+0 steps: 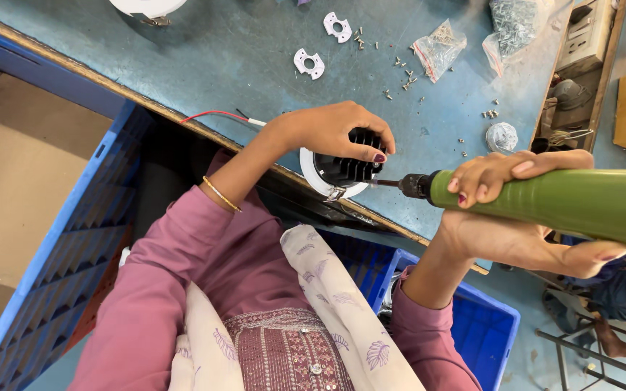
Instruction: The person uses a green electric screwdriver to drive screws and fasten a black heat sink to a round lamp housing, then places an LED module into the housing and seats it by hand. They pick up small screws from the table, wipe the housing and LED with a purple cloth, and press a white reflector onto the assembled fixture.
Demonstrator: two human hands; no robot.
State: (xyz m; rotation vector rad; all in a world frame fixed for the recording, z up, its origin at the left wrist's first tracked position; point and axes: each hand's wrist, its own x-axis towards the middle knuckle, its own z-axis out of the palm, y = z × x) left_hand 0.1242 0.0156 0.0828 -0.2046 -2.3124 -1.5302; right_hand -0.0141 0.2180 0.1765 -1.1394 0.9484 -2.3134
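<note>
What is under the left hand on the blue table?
Under the left hand sits a black finned heat sink in a white ring. Its top is covered, so the wire connection cannot be seen.

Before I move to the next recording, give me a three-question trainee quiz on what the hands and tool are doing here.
1. True or false: the left hand rests on top of the black finned lamp housing at the table edge.
2. Which hand holds the green electric screwdriver: A) left, B) right, C) neither?
3. Fill in: the screwdriver tip meets the housing from the person's ____ side.

Key: 1 true. 2 B. 3 right.
</note>
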